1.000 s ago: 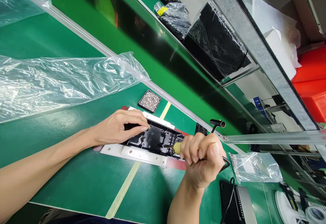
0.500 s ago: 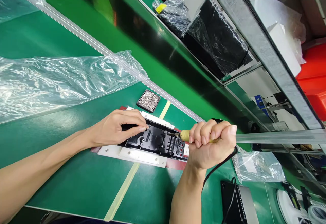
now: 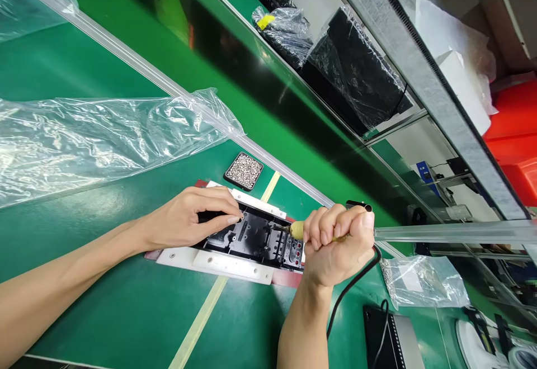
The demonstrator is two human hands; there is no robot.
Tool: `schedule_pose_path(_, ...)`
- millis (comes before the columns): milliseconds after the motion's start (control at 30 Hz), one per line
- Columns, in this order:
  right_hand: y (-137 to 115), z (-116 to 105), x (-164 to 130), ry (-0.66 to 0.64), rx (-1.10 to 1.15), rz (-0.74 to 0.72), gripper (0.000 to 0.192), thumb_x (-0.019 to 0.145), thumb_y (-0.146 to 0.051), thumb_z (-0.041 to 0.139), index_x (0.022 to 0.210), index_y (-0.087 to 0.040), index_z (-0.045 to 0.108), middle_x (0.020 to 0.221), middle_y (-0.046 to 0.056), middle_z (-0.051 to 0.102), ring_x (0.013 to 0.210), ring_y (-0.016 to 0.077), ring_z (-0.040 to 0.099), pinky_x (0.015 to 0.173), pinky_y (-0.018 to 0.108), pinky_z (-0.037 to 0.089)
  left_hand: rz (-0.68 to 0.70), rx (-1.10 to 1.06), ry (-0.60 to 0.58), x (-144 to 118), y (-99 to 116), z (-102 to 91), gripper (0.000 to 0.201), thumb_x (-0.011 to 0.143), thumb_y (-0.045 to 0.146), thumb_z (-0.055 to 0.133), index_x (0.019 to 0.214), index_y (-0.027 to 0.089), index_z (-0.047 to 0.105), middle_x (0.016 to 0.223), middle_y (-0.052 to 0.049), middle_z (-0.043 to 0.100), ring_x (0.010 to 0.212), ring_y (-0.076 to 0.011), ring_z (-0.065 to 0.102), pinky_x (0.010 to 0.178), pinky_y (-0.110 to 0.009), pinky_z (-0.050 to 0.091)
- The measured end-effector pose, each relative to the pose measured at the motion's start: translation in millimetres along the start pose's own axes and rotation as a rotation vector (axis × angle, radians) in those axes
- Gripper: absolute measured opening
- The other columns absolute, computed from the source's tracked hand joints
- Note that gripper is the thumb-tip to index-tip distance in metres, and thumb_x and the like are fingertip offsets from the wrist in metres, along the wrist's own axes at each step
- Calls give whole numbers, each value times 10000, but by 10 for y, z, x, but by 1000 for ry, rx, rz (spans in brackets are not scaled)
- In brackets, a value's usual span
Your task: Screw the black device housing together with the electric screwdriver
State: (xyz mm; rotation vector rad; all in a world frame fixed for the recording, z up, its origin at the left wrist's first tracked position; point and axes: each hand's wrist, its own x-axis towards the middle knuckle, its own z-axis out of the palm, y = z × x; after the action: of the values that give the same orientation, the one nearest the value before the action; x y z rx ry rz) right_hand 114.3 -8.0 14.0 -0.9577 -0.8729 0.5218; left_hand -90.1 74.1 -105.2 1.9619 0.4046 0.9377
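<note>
Between the two hands, on the green table (image 3: 126, 302), lies a black plastic part (image 3: 255, 237), seated in a white fixture (image 3: 218, 261) with a red plate under it. The left hand (image 3: 188, 221) rests on the left end of the black part; its fingers are bent and pressed down on it, the fingertips (image 3: 234, 219) touching the top surface. The right hand (image 3: 338, 243) is closed in a fist around the handle of an electric screwdriver (image 3: 296, 229). The yellowish front of the tool comes out of the fist toward the left, and its thin bit touches the black part near the right end. A black cable (image 3: 350, 288) runs down from the fist, beside the right wrist.

Just beyond the left hand, a small black tray of screws (image 3: 244, 170) stands on the table. To the left of the left hand a large clear plastic bag (image 3: 96, 134) lies flat. To the right of the right hand there is a small clear bag (image 3: 423, 282), and below it a black box (image 3: 388, 335).
</note>
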Motion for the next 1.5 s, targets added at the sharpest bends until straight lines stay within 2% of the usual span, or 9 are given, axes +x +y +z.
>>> schedule_pose_path(367,32,-3,-10,-8,15,14,509,1037,-397,553,609,-186,374,471,-67,331,344,69,287,319,194,317,19,-9,-1,-8,6,8,181,1025,181,659,1130,263,780,1057,-1,752,992,-134,703,918,-275,566)
schedule_pose_path(1067,99,39,8,-41,-75,-9,504,1048,-411,551,636,-183,372,501,-77,335,365,59,329,344,176,360,19,-2,-12,7,15,14,172,1043,220,630,1085,220,797,1015,-31,757,969,-165,693,904,-299,544)
schedule_pose_path(1500,133,71,37,-55,16,-14,514,1033,-395,600,621,-183,379,489,-77,324,365,54,308,328,163,319,-27,17,-13,-13,16,4,168,1021,244,656,1103,263,801,1060,-29,764,995,-176,714,928,-307,579)
